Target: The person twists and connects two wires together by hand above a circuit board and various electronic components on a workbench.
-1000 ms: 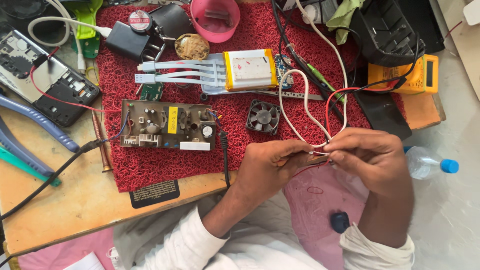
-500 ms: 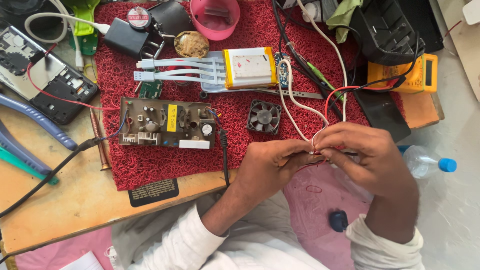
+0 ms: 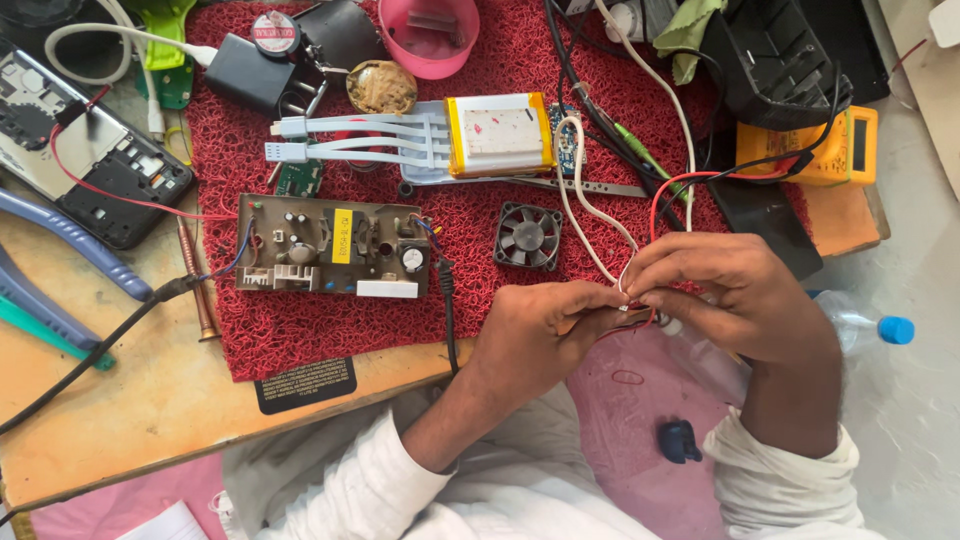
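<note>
Together, hands (image 3: pixel 640 305) pinching wires (image 3: pixel 600 225)

On the tabletop (image 3: pixel 150 400), a mat (image 3: pixel 300 330) carries a circuit board (image 3: pixel 335 260) at left, a small fan (image 3: pixel 527 236) to its right and a flat battery pack (image 3: pixel 500 133) behind both.

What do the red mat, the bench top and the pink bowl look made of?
Red mat: looks like looped plastic or vinyl coil, matte, judging by its rough, curly texture.
Bench top: probably wood or laminated board, smooth, pale tan with scuffs.
Pink bowl: likely moulded plastic, with an even colour, a slight sheen and a thin rim.
</note>
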